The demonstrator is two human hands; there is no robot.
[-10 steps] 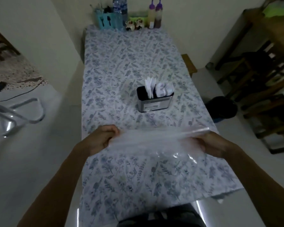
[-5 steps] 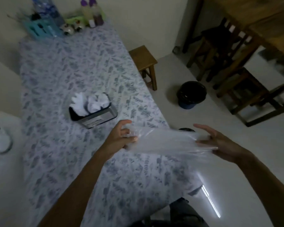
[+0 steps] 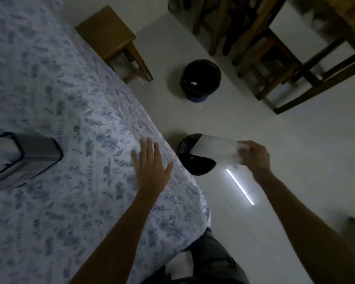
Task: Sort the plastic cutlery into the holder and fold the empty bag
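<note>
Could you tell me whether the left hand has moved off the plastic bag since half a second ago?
Yes. The left hand has let go and now lies open over the tablecloth near its edge, while the right hand holds the bag out over the floor.

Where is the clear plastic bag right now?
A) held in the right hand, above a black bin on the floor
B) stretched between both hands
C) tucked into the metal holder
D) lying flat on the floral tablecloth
A: the right hand grips the clear plastic bag over the near black bin, while the left hand lies open on the floral tablecloth.
</note>
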